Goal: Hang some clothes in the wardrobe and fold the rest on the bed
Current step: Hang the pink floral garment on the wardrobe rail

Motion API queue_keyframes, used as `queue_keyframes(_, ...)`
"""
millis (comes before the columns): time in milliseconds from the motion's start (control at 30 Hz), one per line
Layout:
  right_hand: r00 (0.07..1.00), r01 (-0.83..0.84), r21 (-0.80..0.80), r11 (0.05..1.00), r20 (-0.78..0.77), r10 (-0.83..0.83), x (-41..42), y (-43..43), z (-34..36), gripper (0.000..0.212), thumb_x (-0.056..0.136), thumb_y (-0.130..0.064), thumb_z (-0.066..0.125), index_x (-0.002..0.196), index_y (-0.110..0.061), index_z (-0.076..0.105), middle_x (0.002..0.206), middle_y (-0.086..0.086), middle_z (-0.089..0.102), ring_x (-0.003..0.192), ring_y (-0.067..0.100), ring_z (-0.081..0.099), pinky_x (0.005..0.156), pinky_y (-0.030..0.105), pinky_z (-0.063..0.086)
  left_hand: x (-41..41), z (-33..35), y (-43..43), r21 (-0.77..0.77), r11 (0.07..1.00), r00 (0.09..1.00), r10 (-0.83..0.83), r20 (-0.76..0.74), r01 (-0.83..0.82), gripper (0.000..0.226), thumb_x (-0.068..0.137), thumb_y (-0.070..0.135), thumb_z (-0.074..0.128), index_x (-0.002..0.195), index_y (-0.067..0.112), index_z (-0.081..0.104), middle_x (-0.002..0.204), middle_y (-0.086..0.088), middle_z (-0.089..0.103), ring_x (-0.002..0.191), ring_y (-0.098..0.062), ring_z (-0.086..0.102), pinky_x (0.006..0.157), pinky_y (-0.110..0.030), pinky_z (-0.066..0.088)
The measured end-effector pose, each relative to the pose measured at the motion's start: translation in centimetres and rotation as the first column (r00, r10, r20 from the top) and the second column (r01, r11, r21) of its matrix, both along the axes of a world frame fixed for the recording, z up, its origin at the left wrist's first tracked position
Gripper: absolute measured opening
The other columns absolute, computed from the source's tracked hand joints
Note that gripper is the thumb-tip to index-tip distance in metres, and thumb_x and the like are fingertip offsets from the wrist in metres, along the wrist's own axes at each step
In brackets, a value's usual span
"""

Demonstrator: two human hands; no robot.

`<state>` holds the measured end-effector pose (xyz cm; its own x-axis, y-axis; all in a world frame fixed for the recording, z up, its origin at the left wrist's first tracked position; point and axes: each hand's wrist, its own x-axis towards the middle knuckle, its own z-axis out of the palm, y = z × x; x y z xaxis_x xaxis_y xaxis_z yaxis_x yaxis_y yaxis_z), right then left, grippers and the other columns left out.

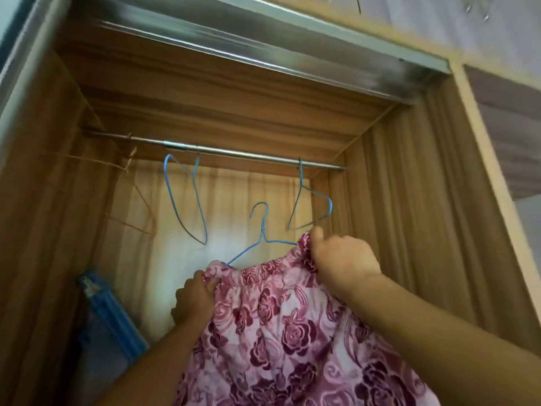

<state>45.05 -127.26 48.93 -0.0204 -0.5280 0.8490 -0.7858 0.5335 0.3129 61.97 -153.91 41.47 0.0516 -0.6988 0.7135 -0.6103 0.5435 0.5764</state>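
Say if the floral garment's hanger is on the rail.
Not on it. The hanger sits free below the rail; left hand and right hand grip the floral garment.

Edge clutter: a blue plastic piece, a brown cord, a dark panel, a pale wall.

A blue ribbed plastic object (111, 315) leans tilted at seven o'clock, its upper end scuffed pale; what it is cannot be told. At nine o'clock a thin brown cord (93, 161) runs roughly level, knotted at its right end, with a looser strand sagging below it. At three o'clock stands a dark grey-brown wood-grain panel (506, 127). At one o'clock a pale lilac wall (424, 22) shows, with small blurred metal wire pieces (480, 8) near the top edge.
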Motion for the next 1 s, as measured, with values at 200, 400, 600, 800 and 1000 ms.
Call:
queue_keyframes(200,0.992,0.089,-0.031,0.996,-0.092,-0.092,2.2,1.2,3.8,0.039,0.095,-0.001,0.041,0.133,0.001,0.037,0.116,0.013,0.069,0.102,0.035,0.07,0.064,0.035,0.038,-2.7,2.0,-0.2,0.024,0.994,0.992,-0.108,-0.065,0.11,0.042,0.105,0.042,0.041,0.131,0.011,0.05,0.124,-0.02,0.06,0.113,-0.044,0.057,0.09,-0.049,0.05)
queue_keyframes(400,0.978,0.158,-0.122,0.98,-0.118,-0.172,2.7,2.0,9.6,0.032,0.097,0.0,0.039,0.128,0.001,0.042,0.121,0.013,0.068,0.108,0.034,0.068,0.068,0.035,0.039,-5.3,7.6,1.0,0.056,0.982,0.976,-0.171,-0.137,0.18,0.042,0.104,0.045,0.039,0.133,0.015,0.044,0.132,-0.021,0.049,0.122,-0.043,0.049,0.096,-0.053,0.044)
queue_keyframes(600,0.947,0.231,-0.226,0.946,-0.173,-0.272,3.1,1.7,14.5,0.03,0.096,0.002,0.042,0.126,0.003,0.045,0.12,0.012,0.067,0.108,0.035,0.067,0.064,0.036,0.037,-9.3,11.3,3.5,-0.01,0.903,0.881,-0.422,-0.215,0.43,0.06,0.106,0.039,0.038,0.158,0.015,0.022,0.155,-0.024,0.033,0.139,-0.043,0.038,0.114,-0.047,0.032)
queue_keyframes(800,0.943,0.256,-0.252,0.933,-0.148,-0.299,2.2,-0.4,17.8,0.032,0.097,0.002,0.042,0.128,-0.002,0.051,0.124,0.01,0.063,0.113,0.033,0.064,0.067,0.037,0.038,-11.3,13.2,6.0,0.013,0.75,0.724,-0.634,-0.273,0.662,0.062,0.106,0.049,0.029,0.161,0.025,0.012,0.164,-0.014,0.026,0.148,-0.036,0.029,0.121,-0.046,0.023)
queue_keyframes(1000,0.935,0.271,-0.278,0.922,-0.154,-0.321,0.3,-3.1,20.4,0.035,0.096,0.0,0.046,0.129,-0.008,0.055,0.127,0.008,0.062,0.116,0.031,0.063,0.07,0.035,0.041,-11.5,13.7,6.7,-0.065,0.629,0.608,-0.769,-0.199,0.775,0.079,0.097,0.069,0.034,0.161,0.033,0.007,0.169,-0.001,0.007,0.155,-0.025,0.009,0.124,-0.046,0.011)
